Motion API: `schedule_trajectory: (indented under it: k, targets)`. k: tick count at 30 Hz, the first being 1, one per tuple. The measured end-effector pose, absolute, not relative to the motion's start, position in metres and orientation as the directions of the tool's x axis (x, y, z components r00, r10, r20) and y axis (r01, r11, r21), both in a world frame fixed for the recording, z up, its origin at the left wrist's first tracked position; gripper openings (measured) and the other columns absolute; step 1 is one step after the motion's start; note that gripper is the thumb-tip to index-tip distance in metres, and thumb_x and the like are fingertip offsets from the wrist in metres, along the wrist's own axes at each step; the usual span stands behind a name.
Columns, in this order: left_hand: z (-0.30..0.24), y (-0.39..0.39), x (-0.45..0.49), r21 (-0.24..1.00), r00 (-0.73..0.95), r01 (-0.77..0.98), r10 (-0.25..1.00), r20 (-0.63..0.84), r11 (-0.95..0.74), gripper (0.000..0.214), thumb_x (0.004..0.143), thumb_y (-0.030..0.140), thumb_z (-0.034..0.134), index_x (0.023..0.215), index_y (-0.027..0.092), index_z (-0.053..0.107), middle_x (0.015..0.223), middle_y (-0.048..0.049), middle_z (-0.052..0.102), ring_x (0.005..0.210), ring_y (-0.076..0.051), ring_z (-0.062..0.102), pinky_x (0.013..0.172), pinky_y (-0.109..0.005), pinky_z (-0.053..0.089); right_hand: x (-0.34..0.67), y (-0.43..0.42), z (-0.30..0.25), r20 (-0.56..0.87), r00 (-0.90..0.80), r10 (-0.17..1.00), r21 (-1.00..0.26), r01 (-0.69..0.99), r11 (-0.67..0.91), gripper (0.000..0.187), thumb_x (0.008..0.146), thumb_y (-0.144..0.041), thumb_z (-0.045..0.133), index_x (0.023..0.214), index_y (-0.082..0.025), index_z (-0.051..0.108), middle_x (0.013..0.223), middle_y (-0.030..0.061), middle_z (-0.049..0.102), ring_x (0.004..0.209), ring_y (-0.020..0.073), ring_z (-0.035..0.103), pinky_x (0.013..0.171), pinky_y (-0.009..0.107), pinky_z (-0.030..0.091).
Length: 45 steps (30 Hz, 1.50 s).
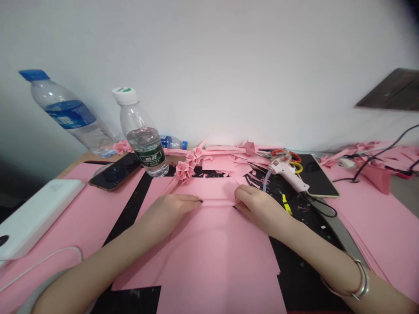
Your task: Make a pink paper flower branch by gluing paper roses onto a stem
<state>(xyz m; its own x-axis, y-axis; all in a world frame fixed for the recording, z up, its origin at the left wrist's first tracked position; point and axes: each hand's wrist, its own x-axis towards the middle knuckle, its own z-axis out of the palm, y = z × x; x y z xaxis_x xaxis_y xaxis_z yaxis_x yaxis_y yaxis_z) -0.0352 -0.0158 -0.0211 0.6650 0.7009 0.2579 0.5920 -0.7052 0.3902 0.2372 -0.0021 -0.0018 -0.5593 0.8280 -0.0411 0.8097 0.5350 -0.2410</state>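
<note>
Both of my hands grip a sheet of pink paper (219, 261), whose far part forms a narrow roll or fold (218, 203). My left hand (172, 211) pinches its left end between closed fingers. At the other end my right hand (257, 205) is curled shut on the same strip, with a bracelet on that wrist. More pink sheets lie beneath, on a black mat (304, 270). Just beyond my left hand are folded pink paper flowers (185, 171). A white hot glue gun (290, 174) lies past my right hand.
At the left stand a large water bottle (72, 114) and a smaller one (144, 146). A phone (116, 171) and a white power bank (42, 218) lie near them. A dark tablet (319, 174), cables (332, 210) and pink paper stacks (389, 235) are at the right. Behind rises a wall (229, 65).
</note>
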Motion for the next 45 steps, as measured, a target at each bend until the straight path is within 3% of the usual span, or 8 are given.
schedule_trajectory:
  k: [4,9,16,24,28,36,40,45]
  targets:
    - [-0.026,-0.015,-0.036,0.338,0.654,0.594,0.683,0.325,-0.73,0.038,0.088,-0.002,0.045,0.103,0.014,0.076,0.108,-0.0111,0.078,0.094,-0.025,0.075,0.083,-0.038,0.062,0.238,-0.002,-0.002,-0.018,-0.586,0.81,-0.287,0.779,0.557,0.019,0.089,-0.006,0.056,0.077,-0.019,0.049,0.084,0.0034,0.057,0.077,0.0175,0.057,0.067,0.027,0.042]
    - [-0.028,-0.017,-0.035,0.332,0.633,0.584,0.672,0.385,-0.741,0.033,0.091,0.002,0.047,0.096,0.015,0.077,0.102,-0.009,0.079,0.093,-0.023,0.074,0.084,-0.037,0.061,0.241,-0.002,-0.006,0.013,-0.58,0.815,-0.384,0.749,0.539,0.019,0.087,-0.004,0.055,0.079,-0.019,0.05,0.08,0.0011,0.056,0.071,0.0155,0.054,0.065,0.026,0.041]
    - [-0.03,-0.017,-0.043,0.419,0.64,0.597,0.721,0.266,-0.684,0.035,0.095,0.008,0.046,0.112,0.02,0.074,0.114,-0.0069,0.076,0.101,-0.022,0.072,0.087,-0.037,0.059,0.241,-0.008,-0.007,0.049,-0.588,0.807,-0.433,0.716,0.548,0.017,0.088,-0.003,0.054,0.093,-0.019,0.056,0.095,0.0048,0.061,0.081,0.0178,0.061,0.073,0.028,0.047]
    - [-0.03,-0.016,-0.045,0.402,0.658,0.59,0.706,0.263,-0.7,0.036,0.094,0.008,0.047,0.105,0.024,0.077,0.107,-0.0052,0.078,0.099,-0.02,0.072,0.088,-0.035,0.059,0.241,-0.011,-0.003,0.05,-0.596,0.802,-0.467,0.696,0.546,0.015,0.09,-0.004,0.056,0.088,-0.019,0.06,0.094,0.0052,0.063,0.084,0.018,0.062,0.076,0.029,0.049]
    - [-0.028,-0.018,-0.046,0.422,0.67,0.587,0.707,0.226,-0.691,0.039,0.093,0.004,0.045,0.104,0.023,0.077,0.11,-0.0063,0.077,0.102,-0.02,0.071,0.086,-0.033,0.059,0.242,-0.01,-0.002,0.071,-0.643,0.763,-0.444,0.665,0.601,0.017,0.089,-0.002,0.057,0.083,-0.018,0.063,0.091,0.0059,0.064,0.088,0.0197,0.06,0.081,0.031,0.049]
    - [-0.014,-0.018,-0.051,0.649,0.704,0.451,0.691,0.163,-0.613,0.04,0.093,0.004,0.044,0.1,0.023,0.078,0.105,-0.0025,0.079,0.099,-0.017,0.073,0.089,-0.028,0.057,0.238,-0.017,0.005,0.011,-0.648,0.762,-0.322,0.719,0.616,0.014,0.089,-0.002,0.058,0.087,-0.015,0.064,0.088,0.0069,0.065,0.083,0.0206,0.059,0.074,0.031,0.048]
    - [-0.011,-0.019,-0.05,0.671,0.643,0.507,0.756,0.123,-0.54,0.034,0.091,0.007,0.05,0.105,0.023,0.076,0.109,-0.0029,0.078,0.099,-0.018,0.073,0.091,-0.03,0.057,0.238,-0.02,0.008,0.022,-0.697,0.717,-0.311,0.677,0.667,0.019,0.094,-0.006,0.052,0.086,-0.017,0.066,0.093,0.0087,0.067,0.087,0.0205,0.06,0.076,0.031,0.049]
    - [-0.009,-0.02,-0.046,0.684,0.615,0.533,0.783,0.093,-0.499,0.024,0.085,0.007,0.055,0.084,0.02,0.076,0.095,-0.0037,0.079,0.093,-0.019,0.073,0.084,-0.028,0.057,0.239,-0.024,0.008,0.032,-0.719,0.694,-0.323,0.65,0.688,0.022,0.093,-0.006,0.052,0.084,-0.019,0.068,0.088,0.0085,0.067,0.087,0.021,0.061,0.076,0.03,0.05]
